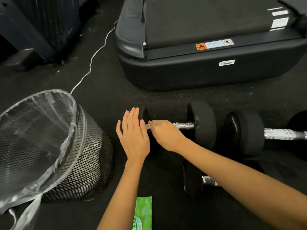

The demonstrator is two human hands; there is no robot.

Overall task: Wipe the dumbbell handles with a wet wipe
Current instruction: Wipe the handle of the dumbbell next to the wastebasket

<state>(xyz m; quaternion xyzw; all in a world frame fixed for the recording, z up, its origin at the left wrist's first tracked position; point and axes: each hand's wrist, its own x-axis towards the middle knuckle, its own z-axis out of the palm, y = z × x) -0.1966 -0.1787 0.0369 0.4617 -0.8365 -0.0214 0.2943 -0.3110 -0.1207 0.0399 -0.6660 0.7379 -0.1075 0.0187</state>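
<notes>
A black dumbbell with a chrome handle lies on the dark floor in the middle. My right hand is closed around the left part of that handle, with a white wet wipe wrapped under its fingers. My left hand rests flat, fingers straight, against the dumbbell's left weight, which it mostly hides. A second dumbbell lies to the right and a third nearer me, partly under my right forearm. A green wet wipe pack lies at the bottom.
A black mesh waste bin with a clear plastic liner leans at the left. A treadmill base fills the far side behind the dumbbells. A white cable runs across the floor. Dark equipment stands at the top left.
</notes>
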